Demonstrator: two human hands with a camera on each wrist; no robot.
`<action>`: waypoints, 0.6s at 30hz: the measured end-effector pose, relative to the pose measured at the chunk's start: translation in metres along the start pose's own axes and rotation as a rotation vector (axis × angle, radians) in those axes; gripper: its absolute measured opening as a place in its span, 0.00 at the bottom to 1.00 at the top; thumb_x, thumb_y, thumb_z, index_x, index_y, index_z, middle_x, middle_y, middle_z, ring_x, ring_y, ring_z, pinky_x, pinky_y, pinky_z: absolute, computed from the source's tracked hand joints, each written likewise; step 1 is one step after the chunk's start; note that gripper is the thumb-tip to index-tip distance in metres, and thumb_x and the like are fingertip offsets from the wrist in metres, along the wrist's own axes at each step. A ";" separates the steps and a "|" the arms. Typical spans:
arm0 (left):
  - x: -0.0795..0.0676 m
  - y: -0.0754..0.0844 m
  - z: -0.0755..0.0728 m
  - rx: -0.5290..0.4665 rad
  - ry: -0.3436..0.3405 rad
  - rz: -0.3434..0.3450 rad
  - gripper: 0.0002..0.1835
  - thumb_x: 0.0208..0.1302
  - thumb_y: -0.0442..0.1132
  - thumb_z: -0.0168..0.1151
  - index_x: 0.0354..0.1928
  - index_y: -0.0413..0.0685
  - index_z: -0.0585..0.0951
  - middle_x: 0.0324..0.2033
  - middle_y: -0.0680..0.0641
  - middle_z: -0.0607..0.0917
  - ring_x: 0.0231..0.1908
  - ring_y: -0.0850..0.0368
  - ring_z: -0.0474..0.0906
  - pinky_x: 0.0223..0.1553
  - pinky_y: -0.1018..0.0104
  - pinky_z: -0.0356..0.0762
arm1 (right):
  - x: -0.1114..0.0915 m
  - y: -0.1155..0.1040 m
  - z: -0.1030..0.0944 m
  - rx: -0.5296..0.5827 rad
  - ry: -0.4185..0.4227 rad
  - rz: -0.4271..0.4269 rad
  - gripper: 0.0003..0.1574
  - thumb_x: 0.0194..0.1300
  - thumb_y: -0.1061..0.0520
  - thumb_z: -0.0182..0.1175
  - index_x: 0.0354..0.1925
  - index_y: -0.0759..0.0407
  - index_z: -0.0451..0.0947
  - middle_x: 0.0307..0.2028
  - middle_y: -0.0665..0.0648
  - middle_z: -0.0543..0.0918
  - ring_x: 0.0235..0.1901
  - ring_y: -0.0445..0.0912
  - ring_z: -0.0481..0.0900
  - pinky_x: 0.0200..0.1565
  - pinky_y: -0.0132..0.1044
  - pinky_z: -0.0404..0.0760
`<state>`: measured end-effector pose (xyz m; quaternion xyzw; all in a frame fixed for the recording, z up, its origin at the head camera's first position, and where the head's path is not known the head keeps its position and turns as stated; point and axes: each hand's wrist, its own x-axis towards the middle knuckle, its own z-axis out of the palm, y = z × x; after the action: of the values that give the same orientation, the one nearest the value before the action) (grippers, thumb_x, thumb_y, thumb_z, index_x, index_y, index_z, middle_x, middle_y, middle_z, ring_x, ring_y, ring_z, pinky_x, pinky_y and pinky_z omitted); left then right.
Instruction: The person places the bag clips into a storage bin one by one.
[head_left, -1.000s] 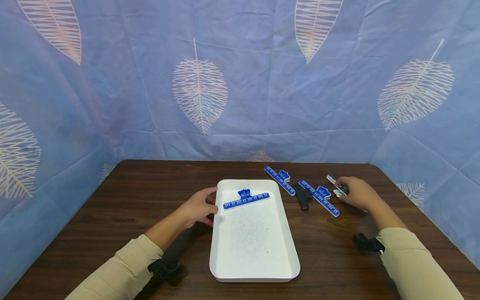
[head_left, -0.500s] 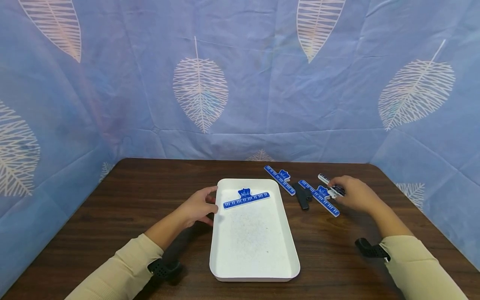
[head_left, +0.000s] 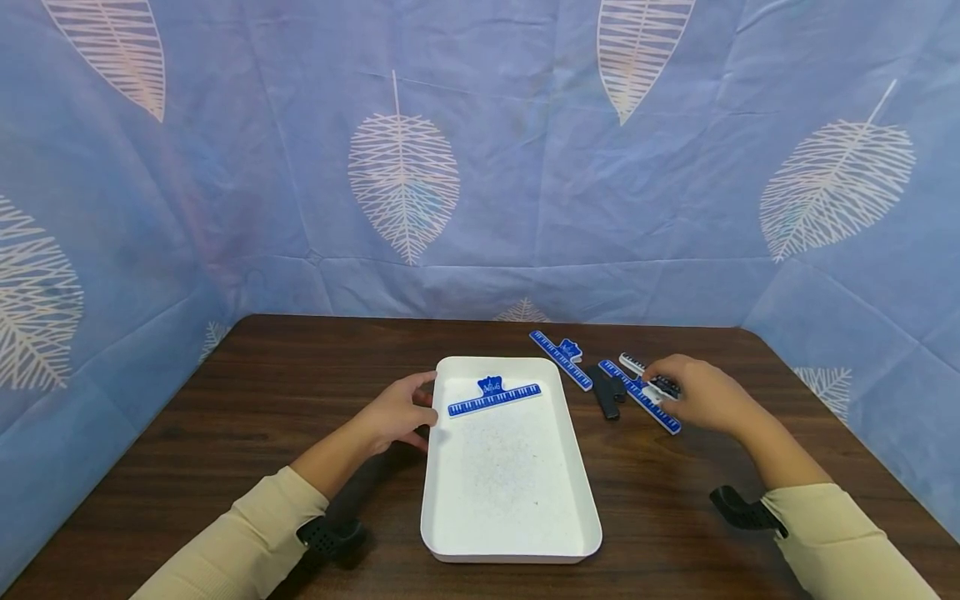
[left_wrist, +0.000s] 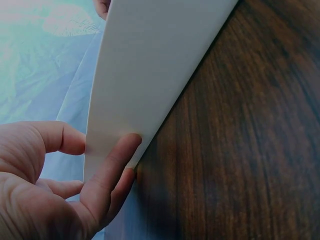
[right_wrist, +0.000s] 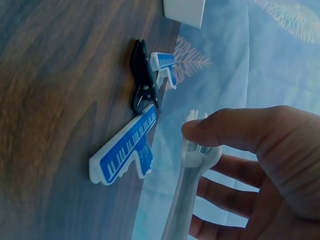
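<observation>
My right hand pinches a black-and-white piano-key page clip above the table. In the right wrist view, the thumb presses near the spring of this clip, which is seen edge-on. Just below and beyond it lies a blue piano-key clip. My left hand rests against the left side of a white tray, fingers spread. In the left wrist view, fingertips touch the rim and outer wall of the tray. Inside the tray, near its far end, lies another blue piano-key clip.
Right of the tray, a black clip lies between the blue clips, with another blue piano-key clip farther back. All lie on a dark wooden table. A blue leaf-patterned cloth hangs around the table.
My right hand has lifted the black-and-white clip and carried it leftward, over the nearest blue clip. The left hand and the tray have stayed in place.
</observation>
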<state>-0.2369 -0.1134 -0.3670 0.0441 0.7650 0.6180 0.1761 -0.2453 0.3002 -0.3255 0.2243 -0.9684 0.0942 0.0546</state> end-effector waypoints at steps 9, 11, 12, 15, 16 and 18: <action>0.000 0.000 0.000 0.002 0.007 0.000 0.39 0.50 0.23 0.55 0.65 0.44 0.54 0.47 0.34 0.66 0.37 0.43 0.76 0.26 0.53 0.79 | 0.001 -0.014 -0.003 -0.021 -0.006 -0.063 0.22 0.48 0.60 0.64 0.45 0.57 0.76 0.46 0.59 0.76 0.43 0.53 0.74 0.39 0.48 0.76; 0.000 0.000 0.001 0.001 0.008 0.001 0.39 0.50 0.24 0.56 0.65 0.44 0.54 0.47 0.34 0.67 0.37 0.43 0.76 0.26 0.52 0.79 | 0.001 -0.017 -0.005 -0.019 -0.011 -0.068 0.22 0.48 0.61 0.64 0.45 0.56 0.77 0.46 0.59 0.76 0.41 0.51 0.75 0.36 0.46 0.76; 0.000 0.001 0.001 0.003 0.009 0.002 0.39 0.50 0.24 0.56 0.65 0.44 0.54 0.47 0.34 0.67 0.37 0.43 0.76 0.26 0.53 0.79 | 0.001 -0.019 -0.005 -0.020 -0.014 -0.070 0.22 0.48 0.61 0.64 0.45 0.56 0.77 0.46 0.58 0.76 0.41 0.51 0.75 0.35 0.45 0.76; -0.001 0.001 0.001 0.002 0.007 0.005 0.39 0.49 0.24 0.55 0.65 0.43 0.54 0.47 0.34 0.67 0.37 0.43 0.76 0.26 0.52 0.79 | 0.000 -0.024 -0.007 -0.021 -0.014 -0.080 0.23 0.47 0.60 0.65 0.45 0.54 0.77 0.45 0.56 0.76 0.40 0.48 0.75 0.34 0.43 0.76; -0.001 0.001 0.001 0.003 0.007 0.004 0.39 0.49 0.24 0.55 0.65 0.43 0.54 0.47 0.34 0.67 0.37 0.43 0.76 0.26 0.52 0.79 | 0.000 -0.025 -0.008 -0.019 -0.011 -0.088 0.22 0.47 0.60 0.65 0.45 0.54 0.77 0.45 0.56 0.76 0.39 0.47 0.75 0.33 0.42 0.75; -0.001 0.001 0.002 0.007 0.008 0.003 0.39 0.50 0.24 0.55 0.65 0.43 0.54 0.47 0.34 0.67 0.37 0.43 0.76 0.26 0.53 0.79 | 0.000 -0.029 -0.010 -0.021 0.000 -0.111 0.22 0.47 0.61 0.65 0.45 0.54 0.77 0.44 0.55 0.76 0.37 0.45 0.75 0.33 0.40 0.75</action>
<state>-0.2358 -0.1120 -0.3663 0.0432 0.7679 0.6156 0.1720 -0.2316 0.2766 -0.3114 0.2773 -0.9554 0.0806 0.0620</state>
